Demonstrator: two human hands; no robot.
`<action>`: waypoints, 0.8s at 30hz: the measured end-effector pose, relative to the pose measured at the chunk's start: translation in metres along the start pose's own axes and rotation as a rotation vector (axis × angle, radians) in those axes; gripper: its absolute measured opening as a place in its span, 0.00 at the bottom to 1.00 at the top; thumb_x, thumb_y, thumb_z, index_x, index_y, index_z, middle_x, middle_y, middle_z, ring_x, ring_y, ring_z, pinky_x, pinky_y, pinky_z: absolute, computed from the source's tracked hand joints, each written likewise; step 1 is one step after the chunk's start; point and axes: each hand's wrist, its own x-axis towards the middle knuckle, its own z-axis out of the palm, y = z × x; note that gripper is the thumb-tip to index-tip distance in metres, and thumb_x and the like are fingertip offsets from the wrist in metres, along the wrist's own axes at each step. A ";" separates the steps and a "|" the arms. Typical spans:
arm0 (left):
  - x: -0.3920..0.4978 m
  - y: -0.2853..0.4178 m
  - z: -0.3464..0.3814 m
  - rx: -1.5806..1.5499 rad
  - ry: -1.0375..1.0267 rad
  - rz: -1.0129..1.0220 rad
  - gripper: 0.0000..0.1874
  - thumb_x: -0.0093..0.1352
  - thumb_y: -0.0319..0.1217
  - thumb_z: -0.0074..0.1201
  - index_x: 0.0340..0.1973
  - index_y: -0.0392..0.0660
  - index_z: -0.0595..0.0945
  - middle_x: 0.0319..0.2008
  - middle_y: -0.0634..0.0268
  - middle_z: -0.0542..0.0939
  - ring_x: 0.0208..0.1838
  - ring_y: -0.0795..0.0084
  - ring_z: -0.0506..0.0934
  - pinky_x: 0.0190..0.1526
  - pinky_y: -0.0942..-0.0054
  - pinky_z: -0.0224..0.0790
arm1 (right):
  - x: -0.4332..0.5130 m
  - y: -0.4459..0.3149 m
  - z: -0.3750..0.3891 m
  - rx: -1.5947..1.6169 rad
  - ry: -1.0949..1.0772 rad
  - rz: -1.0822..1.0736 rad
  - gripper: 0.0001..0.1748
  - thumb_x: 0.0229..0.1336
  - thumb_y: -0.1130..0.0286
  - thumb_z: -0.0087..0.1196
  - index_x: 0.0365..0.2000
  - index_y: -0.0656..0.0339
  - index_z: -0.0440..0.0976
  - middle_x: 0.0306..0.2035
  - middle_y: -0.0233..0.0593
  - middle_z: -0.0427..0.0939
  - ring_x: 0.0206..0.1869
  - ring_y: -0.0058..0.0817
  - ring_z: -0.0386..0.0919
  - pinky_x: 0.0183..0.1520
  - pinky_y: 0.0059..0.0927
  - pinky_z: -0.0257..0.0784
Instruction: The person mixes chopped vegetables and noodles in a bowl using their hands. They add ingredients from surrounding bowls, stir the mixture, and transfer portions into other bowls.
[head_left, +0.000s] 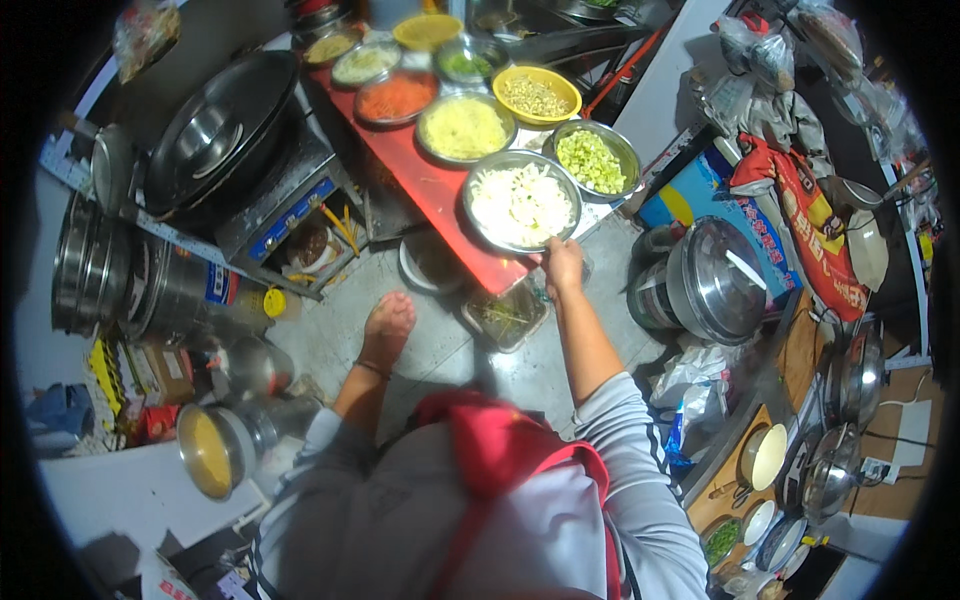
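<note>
My right hand (564, 268) grips the near rim of a round metal bowl (480, 229) at the corner of a red table (420, 202). Pale chopped vegetable (521, 206) fills this bowl. My left hand (390, 319) hangs over the floor, loosely curled, with nothing in it. Behind the held bowl stand a metal bowl of diced light-green vegetable (592, 161) and one of pale yellow shreds (465, 129). Farther back are a yellow bowl of sprouts (536, 94), a metal bowl of orange shreds (396, 96) and several more bowls of food.
At left, a large black wok (225, 142) sits on a metal stove (281, 217). A clear tub (506, 319) and a white basin (427, 262) lie under the table. A lidded metal pot (716, 281) and a counter with bowls (739, 465) are at right.
</note>
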 end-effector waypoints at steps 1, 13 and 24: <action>0.001 0.003 -0.007 -0.011 0.007 -0.014 0.08 0.58 0.24 0.52 0.33 0.45 0.73 0.31 0.65 0.75 0.34 0.71 0.74 0.38 0.75 0.69 | 0.008 0.006 0.006 0.062 0.022 -0.010 0.14 0.50 0.76 0.41 0.37 0.76 0.66 0.31 0.49 0.75 0.27 0.35 0.77 0.31 0.32 0.79; 0.066 0.054 0.048 -0.169 -0.310 -0.319 0.09 0.61 0.20 0.48 0.36 0.44 0.74 0.31 0.66 0.75 0.33 0.77 0.71 0.33 0.80 0.64 | -0.083 0.026 -0.176 -0.001 -0.067 0.143 0.13 0.57 0.66 0.51 0.39 0.64 0.70 0.32 0.37 0.76 0.28 0.25 0.78 0.27 0.25 0.76; 0.121 0.000 0.197 -0.104 -0.698 -0.475 0.05 0.62 0.20 0.47 0.33 0.38 0.75 0.32 0.60 0.76 0.36 0.71 0.75 0.43 0.76 0.68 | -0.633 0.091 -0.409 0.057 2.295 -0.524 0.07 0.55 0.74 0.45 0.35 0.62 0.67 0.28 0.35 0.70 0.25 0.21 0.70 0.28 0.21 0.68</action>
